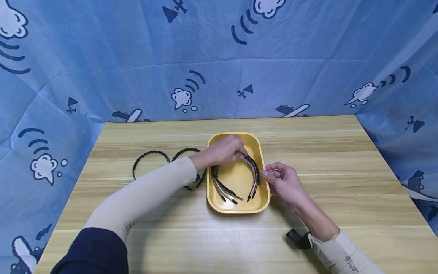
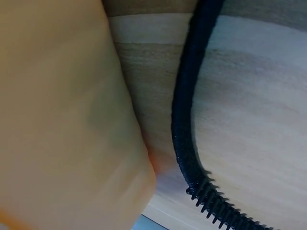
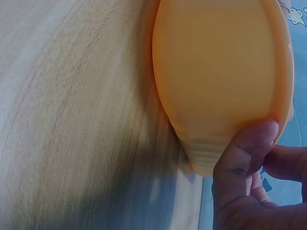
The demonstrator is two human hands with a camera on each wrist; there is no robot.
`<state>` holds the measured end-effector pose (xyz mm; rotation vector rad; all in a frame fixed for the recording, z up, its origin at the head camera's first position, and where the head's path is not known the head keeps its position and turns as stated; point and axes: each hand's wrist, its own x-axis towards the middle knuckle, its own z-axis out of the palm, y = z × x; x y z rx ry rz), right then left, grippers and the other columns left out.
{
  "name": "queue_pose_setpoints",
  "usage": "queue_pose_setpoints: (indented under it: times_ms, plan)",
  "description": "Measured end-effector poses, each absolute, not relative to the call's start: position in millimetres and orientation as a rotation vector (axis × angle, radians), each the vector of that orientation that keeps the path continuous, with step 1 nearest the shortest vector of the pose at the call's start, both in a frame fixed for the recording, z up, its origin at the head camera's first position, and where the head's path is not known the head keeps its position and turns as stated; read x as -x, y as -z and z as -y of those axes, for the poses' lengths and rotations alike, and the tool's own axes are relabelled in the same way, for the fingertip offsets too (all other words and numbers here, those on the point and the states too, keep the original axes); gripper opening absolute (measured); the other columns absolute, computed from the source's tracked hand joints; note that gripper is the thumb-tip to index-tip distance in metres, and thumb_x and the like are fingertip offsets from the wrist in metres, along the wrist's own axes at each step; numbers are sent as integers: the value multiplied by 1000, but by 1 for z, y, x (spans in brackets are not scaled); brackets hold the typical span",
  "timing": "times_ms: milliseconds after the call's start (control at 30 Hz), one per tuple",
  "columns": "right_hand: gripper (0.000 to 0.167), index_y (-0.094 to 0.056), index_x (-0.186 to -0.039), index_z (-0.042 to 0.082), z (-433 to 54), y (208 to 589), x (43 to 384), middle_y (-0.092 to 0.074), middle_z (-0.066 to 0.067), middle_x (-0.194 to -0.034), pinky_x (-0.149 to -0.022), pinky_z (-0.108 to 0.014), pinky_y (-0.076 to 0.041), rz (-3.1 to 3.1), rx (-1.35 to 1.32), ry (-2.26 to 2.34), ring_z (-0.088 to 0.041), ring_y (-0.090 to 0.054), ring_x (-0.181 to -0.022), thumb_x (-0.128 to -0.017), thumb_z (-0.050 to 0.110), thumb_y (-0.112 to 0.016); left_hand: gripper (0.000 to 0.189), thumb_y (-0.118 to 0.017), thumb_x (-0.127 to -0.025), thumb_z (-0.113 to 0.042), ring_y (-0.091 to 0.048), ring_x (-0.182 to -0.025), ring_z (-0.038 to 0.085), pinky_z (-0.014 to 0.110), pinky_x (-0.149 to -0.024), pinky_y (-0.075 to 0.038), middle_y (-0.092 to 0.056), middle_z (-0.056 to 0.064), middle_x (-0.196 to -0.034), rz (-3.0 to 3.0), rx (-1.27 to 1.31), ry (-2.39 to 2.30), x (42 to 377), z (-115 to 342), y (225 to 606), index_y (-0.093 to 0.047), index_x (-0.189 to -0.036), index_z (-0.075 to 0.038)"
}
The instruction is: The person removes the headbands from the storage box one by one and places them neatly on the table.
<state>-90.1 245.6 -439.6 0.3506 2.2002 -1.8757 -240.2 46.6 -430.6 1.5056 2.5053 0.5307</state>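
Head view: I count several headbands bunched inside the yellow tray, mid-table.
Left hand: fingers curled, looks like a pinch on the bunch's top; exact contact partly hidden.
Right hand: thumb and fingers grasp the tray's right rim.
Done: most headbands in the tray; I judge gathering well along.
Left: at least two black headbands outside, left of the tray, partly under the sleeve.
Tight side: left wrist view has one toothed headband just beside the tray wall, not touching.
Open room: table right of the tray and in front; back edge meets the blue curtain.
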Motion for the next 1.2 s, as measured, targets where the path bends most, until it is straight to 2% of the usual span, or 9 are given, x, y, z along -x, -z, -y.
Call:
queue_pose_setpoints:
  times_ms: [200, 600, 867, 1200]
  plan:
    - [27, -51, -125, -9, -244, 439, 90, -64, 7, -75, -53, -23, -52, -2194, -358, 1881, -6, -55, -58, -106, 8, -59, 19, -75, -95, -8, -73, -88, 19, 25, -86, -59, -77, 7, -95, -2500, -1521, -558, 241, -46, 430, -82, -112, -9]
    - [26, -51, -125, -9, -244, 439, 91, -62, 7, -75, -53, -24, -53, -2191, -354, 1886, -6, -55, -57, -106, 8, -58, 20, -70, -95, 1, -75, -90, 21, 27, -88, -61, -78, 7, -94, -2516, -1604, -675, 244, -42, 428, -84, -107, -7]
    - [27, -51, -126, -9, -243, 438, 91, -65, 8, -76, -54, -24, -53, -2190, -356, 1887, -6, -57, -58, -106, 8, -60, 18, -71, -97, -4, -76, -98, 21, 27, -95, -60, -80, 6, -102, -2550, -1570, -709, 243, -40, 427, -82, -110, -7]
    - [25, -51, -123, -9, -244, 439, 91, -65, 6, -76, -54, -24, -55, -2194, -344, 1886, -6, -60, -59, -106, 8, -59, 18, -69, -98, -3, -75, -97, 20, 25, -95, -59, -79, 6, -98, -2535, -1591, -765, 244, -41, 416, -82, -110, -7]
